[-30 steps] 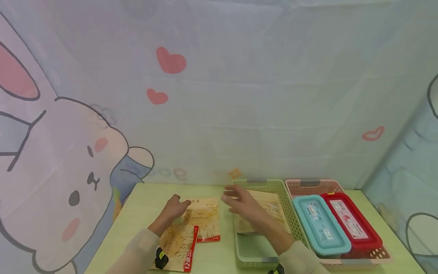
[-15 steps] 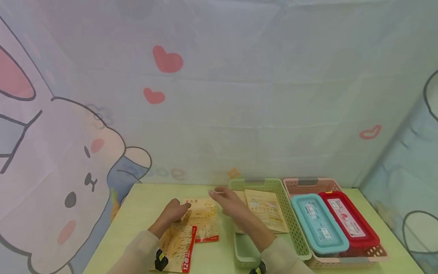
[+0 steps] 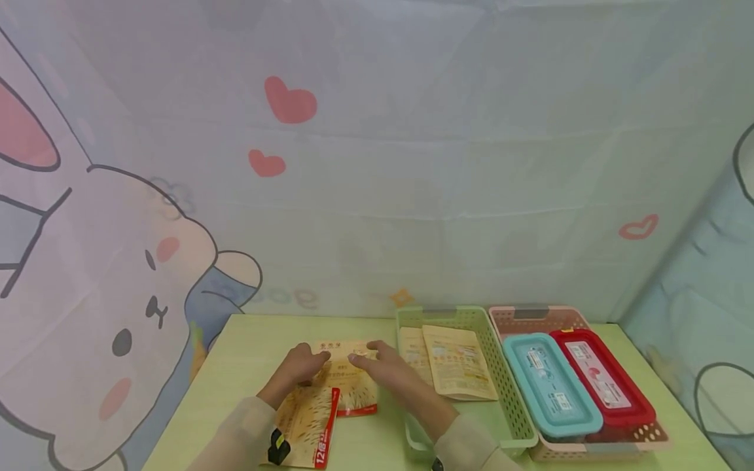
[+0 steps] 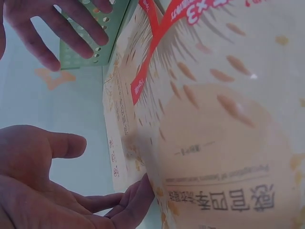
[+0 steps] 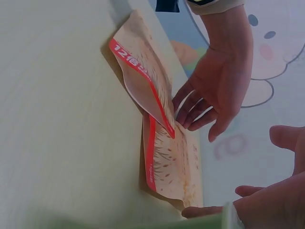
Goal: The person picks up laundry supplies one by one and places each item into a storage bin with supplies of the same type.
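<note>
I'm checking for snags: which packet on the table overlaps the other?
The nearer packet, with a large 12 printed on it; it lies partly over the farther packet, whose lower corner it covers.

The near packet [image 3: 303,428] and far packet [image 3: 352,391] are beige with brown grain prints and red bands. Toward the desk's [image 3: 368,445] right edge, a turquoise lid [image 3: 552,386] adjoins a red lid [image 3: 605,379].

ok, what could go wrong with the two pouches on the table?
The near pouch lies partly over the far pouch; moving the lower one could drag its neighbour along.

The right forearm reaches across the green basket, so pulling back might nudge the rim.

The left grip and right grip have thumbs spread from fingers; contact might just slide a pouch.
</note>
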Tool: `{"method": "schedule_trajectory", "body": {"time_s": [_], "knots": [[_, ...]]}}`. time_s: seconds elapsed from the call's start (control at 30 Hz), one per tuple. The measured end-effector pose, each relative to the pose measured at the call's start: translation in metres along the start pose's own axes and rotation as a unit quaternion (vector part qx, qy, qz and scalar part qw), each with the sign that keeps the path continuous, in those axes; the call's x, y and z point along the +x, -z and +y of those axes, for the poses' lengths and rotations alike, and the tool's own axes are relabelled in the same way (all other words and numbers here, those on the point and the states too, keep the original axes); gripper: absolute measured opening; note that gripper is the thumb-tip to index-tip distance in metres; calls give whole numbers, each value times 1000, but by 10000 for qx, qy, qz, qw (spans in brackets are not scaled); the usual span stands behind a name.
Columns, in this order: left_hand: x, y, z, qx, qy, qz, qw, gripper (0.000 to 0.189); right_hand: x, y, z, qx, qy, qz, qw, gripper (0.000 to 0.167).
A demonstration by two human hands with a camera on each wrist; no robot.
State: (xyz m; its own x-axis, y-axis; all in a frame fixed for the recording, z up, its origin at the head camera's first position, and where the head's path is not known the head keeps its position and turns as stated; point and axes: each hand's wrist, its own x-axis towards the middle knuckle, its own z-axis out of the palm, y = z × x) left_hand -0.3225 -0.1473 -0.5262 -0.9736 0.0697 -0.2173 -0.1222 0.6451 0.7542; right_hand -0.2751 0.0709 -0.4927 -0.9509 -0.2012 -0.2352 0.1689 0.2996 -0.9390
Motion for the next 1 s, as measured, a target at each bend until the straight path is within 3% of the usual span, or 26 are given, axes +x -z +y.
{"method": "schedule_trajectory", "body": {"time_s": [0.17, 0.47, 0.7, 1.0], "knots": [[0, 0, 0, -4, 53, -2, 10000, 44, 1, -7, 1, -1, 1, 52, 10000, 77], [1, -4, -1, -2, -18, 66, 10000, 41, 1, -10, 8, -28, -86, -75, 9999, 79], [-3, 1, -1, -507, 78, -120, 9986, 50, 2, -16, 11, -103, -252, 60, 9996, 81], [-2, 0, -4, -425, 73, -219, 9988, 51, 2, -20, 17, -67, -203, 104, 9997, 88]]}}
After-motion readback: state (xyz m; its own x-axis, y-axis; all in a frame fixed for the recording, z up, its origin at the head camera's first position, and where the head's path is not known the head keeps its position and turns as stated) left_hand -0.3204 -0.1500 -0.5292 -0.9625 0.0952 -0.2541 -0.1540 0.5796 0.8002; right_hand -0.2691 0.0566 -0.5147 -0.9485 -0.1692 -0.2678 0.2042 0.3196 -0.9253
